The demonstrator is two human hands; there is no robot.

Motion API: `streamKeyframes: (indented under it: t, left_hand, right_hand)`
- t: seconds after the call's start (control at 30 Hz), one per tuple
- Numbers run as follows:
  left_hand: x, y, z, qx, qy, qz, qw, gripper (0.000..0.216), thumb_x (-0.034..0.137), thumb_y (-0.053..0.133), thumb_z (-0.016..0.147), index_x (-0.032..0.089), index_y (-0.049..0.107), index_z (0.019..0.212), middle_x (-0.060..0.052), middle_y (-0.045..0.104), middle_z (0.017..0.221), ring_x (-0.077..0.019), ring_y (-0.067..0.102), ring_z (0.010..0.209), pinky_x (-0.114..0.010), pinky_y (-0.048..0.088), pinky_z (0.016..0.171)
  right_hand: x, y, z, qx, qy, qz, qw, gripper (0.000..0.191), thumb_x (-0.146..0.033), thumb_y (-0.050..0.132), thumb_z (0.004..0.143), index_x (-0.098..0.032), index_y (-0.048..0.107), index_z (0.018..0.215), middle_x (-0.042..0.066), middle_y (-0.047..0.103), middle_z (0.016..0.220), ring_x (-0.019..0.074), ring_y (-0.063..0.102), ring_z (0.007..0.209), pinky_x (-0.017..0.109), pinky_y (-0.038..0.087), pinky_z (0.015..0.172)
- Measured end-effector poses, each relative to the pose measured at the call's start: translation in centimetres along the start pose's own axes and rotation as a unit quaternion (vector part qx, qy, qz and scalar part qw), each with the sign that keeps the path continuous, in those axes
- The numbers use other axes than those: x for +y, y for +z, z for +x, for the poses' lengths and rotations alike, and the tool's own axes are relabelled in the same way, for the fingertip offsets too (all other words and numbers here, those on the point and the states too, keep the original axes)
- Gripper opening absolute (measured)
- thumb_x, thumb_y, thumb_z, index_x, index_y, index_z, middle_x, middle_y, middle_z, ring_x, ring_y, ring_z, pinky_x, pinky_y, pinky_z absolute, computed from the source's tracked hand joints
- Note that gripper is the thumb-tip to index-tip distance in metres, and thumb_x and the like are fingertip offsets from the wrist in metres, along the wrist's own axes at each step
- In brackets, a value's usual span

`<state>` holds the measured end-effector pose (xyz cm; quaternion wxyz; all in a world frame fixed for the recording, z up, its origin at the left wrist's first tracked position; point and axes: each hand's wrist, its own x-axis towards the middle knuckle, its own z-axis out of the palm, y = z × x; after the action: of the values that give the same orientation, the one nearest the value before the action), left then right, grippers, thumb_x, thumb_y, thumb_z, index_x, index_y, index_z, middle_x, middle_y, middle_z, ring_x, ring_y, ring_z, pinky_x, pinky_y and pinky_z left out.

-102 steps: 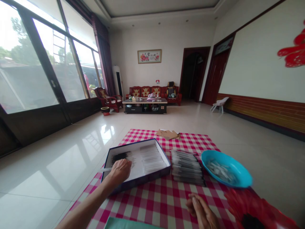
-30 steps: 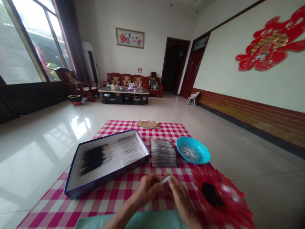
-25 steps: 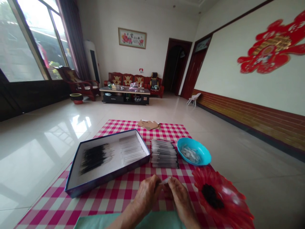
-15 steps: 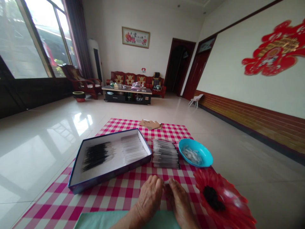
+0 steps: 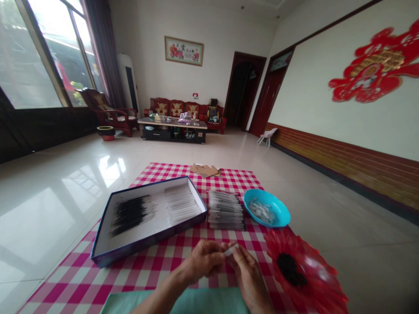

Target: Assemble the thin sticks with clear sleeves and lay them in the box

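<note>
My left hand (image 5: 203, 261) and my right hand (image 5: 248, 277) meet low over the checked cloth, pinching a small white plastic piece (image 5: 231, 250) between their fingertips. Nearest them on the far side is a stack of slim black-and-clear sticks in sleeves (image 5: 225, 210). To its left, a navy-rimmed box lid (image 5: 147, 241) holds black-tipped sticks (image 5: 129, 214) and clear tubes (image 5: 181, 203). A blue bowl (image 5: 284, 213) of small white pieces (image 5: 260, 212) sits right of the stack.
A red flower-shaped plate (image 5: 314, 270) with a dark centre lies by my right hand. Teal fabric (image 5: 173, 302) spans the bottom edge. Flattened cardboard (image 5: 205, 171) lies at the cloth's far end, with polished tile around the cloth.
Since half a second ago, both hands have risen slightly and my left wrist has turned inward, still holding the white piece. The view has shifted slightly; the box, stack and bowl have not moved.
</note>
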<state>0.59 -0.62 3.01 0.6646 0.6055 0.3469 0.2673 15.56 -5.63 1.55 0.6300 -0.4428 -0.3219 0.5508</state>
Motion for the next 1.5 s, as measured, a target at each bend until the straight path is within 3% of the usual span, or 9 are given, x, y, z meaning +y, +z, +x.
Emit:
streamKeyframes:
  t: [0.07, 0.13, 0.37, 0.63, 0.77, 0.9, 1.07, 1.27, 1.5]
  left_hand:
    - [-0.2, -1.1, 0.2, -0.094, -0.085, -0.117, 0.985, 0.027, 0.041, 0.061, 0.072, 0.015, 0.056, 0.069, 0.003, 0.053, 0.051, -0.0056, 0.038, 0.035, -0.019, 0.024, 0.036]
    - [-0.5, -1.7, 0.3, -0.132, -0.130, -0.173, 0.967, 0.031, 0.044, 0.065, 0.069, 0.014, 0.056, 0.071, 0.003, 0.053, 0.051, -0.0046, 0.035, 0.032, -0.019, 0.021, 0.032]
    - [-1.2, -1.1, 0.5, -0.098, -0.062, -0.216, 0.969, 0.030, 0.041, 0.066, 0.072, 0.016, 0.050, 0.068, 0.003, 0.057, 0.052, -0.0037, 0.039, 0.034, -0.017, 0.021, 0.033]
    - [-1.6, -1.7, 1.0, -0.073, -0.038, -0.257, 0.963, 0.035, 0.045, 0.065, 0.074, 0.016, 0.048, 0.064, 0.005, 0.050, 0.049, -0.0030, 0.035, 0.035, -0.017, 0.019, 0.035]
    - [-1.7, -1.5, 1.2, -0.072, -0.036, -0.265, 0.961, 0.034, 0.044, 0.066, 0.073, 0.016, 0.048, 0.066, 0.004, 0.053, 0.053, -0.0036, 0.037, 0.037, -0.017, 0.020, 0.036]
    - [-2.0, -1.4, 1.3, -0.069, -0.037, -0.281, 0.956, 0.031, 0.040, 0.069, 0.071, 0.016, 0.048, 0.070, 0.002, 0.057, 0.057, -0.0044, 0.040, 0.039, -0.017, 0.021, 0.036]
    - [-2.2, -1.6, 1.5, -0.058, -0.039, -0.286, 0.956, 0.032, 0.040, 0.069, 0.069, 0.016, 0.048, 0.070, 0.002, 0.056, 0.056, -0.0041, 0.040, 0.038, -0.017, 0.020, 0.035]
    - [-2.2, -1.7, 1.5, -0.060, -0.035, -0.300, 0.951, 0.031, 0.038, 0.070, 0.069, 0.017, 0.047, 0.070, 0.002, 0.056, 0.056, -0.0043, 0.040, 0.039, -0.017, 0.021, 0.036]
    - [-2.4, -1.7, 1.2, -0.062, -0.033, -0.310, 0.948, 0.029, 0.036, 0.069, 0.069, 0.016, 0.049, 0.071, 0.001, 0.057, 0.058, -0.0051, 0.043, 0.040, -0.017, 0.024, 0.036]
  right_hand:
    - [-0.5, 0.1, -0.1, -0.029, 0.000, 0.038, 0.999, 0.023, -0.039, 0.068, 0.075, -0.022, 0.070, 0.090, 0.007, 0.073, 0.094, 0.0252, 0.065, 0.094, 0.039, 0.049, 0.085]
    - [-1.1, 0.1, -0.1, -0.043, -0.001, 0.081, 0.996, 0.023, -0.039, 0.070, 0.074, -0.022, 0.069, 0.090, 0.007, 0.073, 0.094, 0.0254, 0.066, 0.092, 0.041, 0.050, 0.084]
    - [-1.9, -0.4, 0.8, 0.017, -0.013, 0.098, 0.995, 0.025, -0.039, 0.073, 0.070, -0.022, 0.068, 0.088, 0.007, 0.072, 0.096, 0.0244, 0.066, 0.090, 0.040, 0.051, 0.081]
    - [-3.7, -0.2, 0.3, 0.059, -0.071, -0.149, 0.984, 0.035, -0.044, 0.066, 0.074, -0.018, 0.067, 0.096, 0.005, 0.070, 0.079, 0.0204, 0.064, 0.075, 0.028, 0.051, 0.064]
    - [-7.7, -1.5, 3.0, 0.038, -0.108, -0.315, 0.942, 0.036, -0.046, 0.065, 0.071, -0.016, 0.068, 0.092, 0.004, 0.068, 0.068, 0.0203, 0.062, 0.066, 0.028, 0.047, 0.060]
    - [-11.7, -4.3, 8.5, 0.131, -0.151, -0.506, 0.839, 0.024, -0.042, 0.062, 0.067, -0.019, 0.069, 0.063, 0.001, 0.067, 0.059, 0.0198, 0.060, 0.063, 0.027, 0.041, 0.060]
    - [-13.4, -7.1, 14.0, 0.179, -0.137, -0.537, 0.813, 0.022, -0.030, 0.063, 0.059, -0.022, 0.058, 0.040, 0.002, 0.058, 0.041, 0.0206, 0.058, 0.056, 0.028, 0.036, 0.056]
    - [-12.7, -6.9, 13.8, 0.205, -0.152, -0.504, 0.825, 0.018, -0.034, 0.060, 0.062, -0.020, 0.069, 0.067, 0.007, 0.071, 0.064, 0.0259, 0.065, 0.070, 0.032, 0.044, 0.065]
    - [-4.9, -2.0, 5.3, 0.089, -0.146, -0.410, 0.896, 0.035, -0.049, 0.059, 0.071, -0.020, 0.071, 0.086, 0.004, 0.072, 0.069, 0.0220, 0.065, 0.062, 0.030, 0.050, 0.059]
